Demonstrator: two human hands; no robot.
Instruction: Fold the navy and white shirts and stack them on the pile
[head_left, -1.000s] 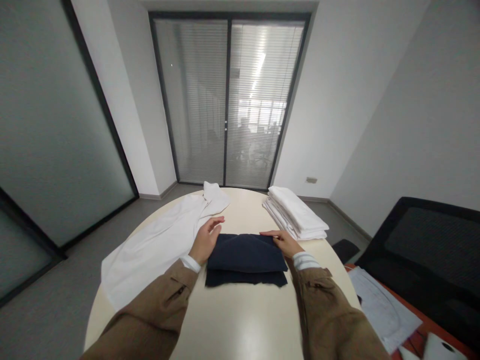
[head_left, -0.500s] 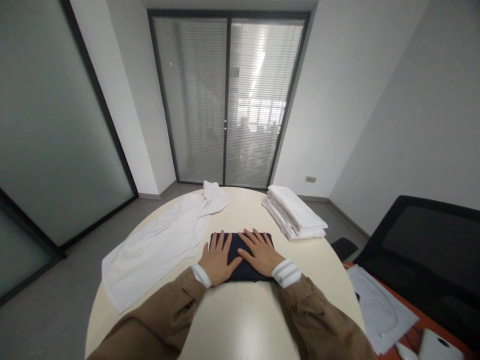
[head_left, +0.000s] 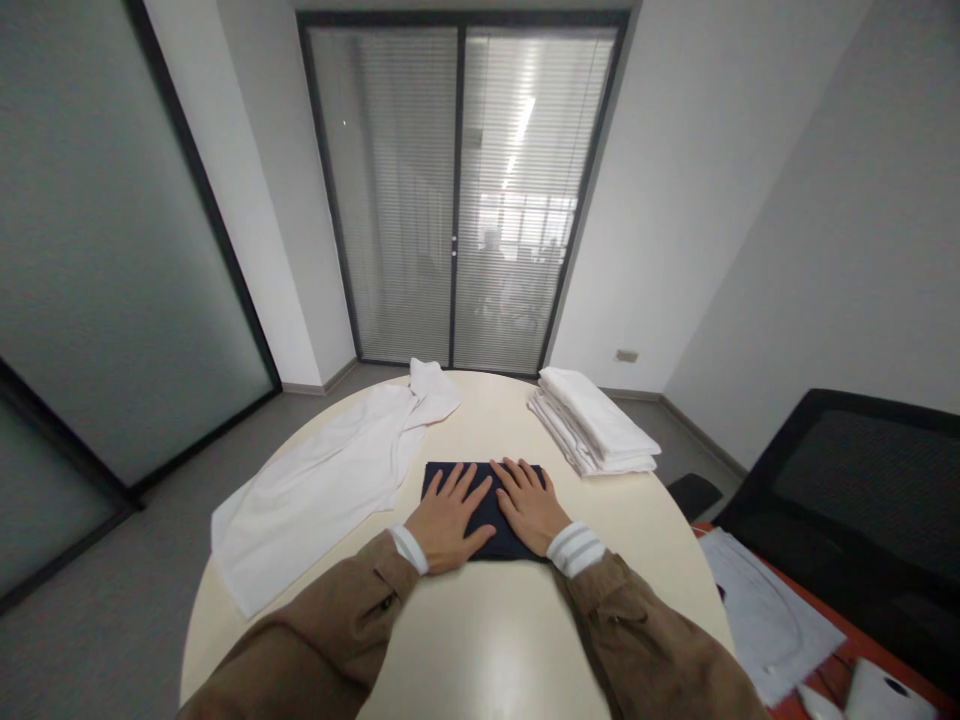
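A dark navy folded cloth lies flat on the round cream table, its edges squared into a rectangle. On its left half rests my left hand, palm down with the fingers spread. My right hand lies flat on the right half, fingers stretched forward. Neither hand grips anything. To the left, a white garment is laid out lengthwise, with a narrower bunched end toward the far edge. A stack of folded white cloth sits at the far right of the table.
Right of the table stands a black mesh-backed chair. Beside it, an orange-red surface carries a pale sheet-like item and a white device. Beyond the table is a glass partition with blinds.
My left hand has shifted slightly right on the navy cloth, and the fingers of my right hand point more straight ahead. The camera view has moved a little.
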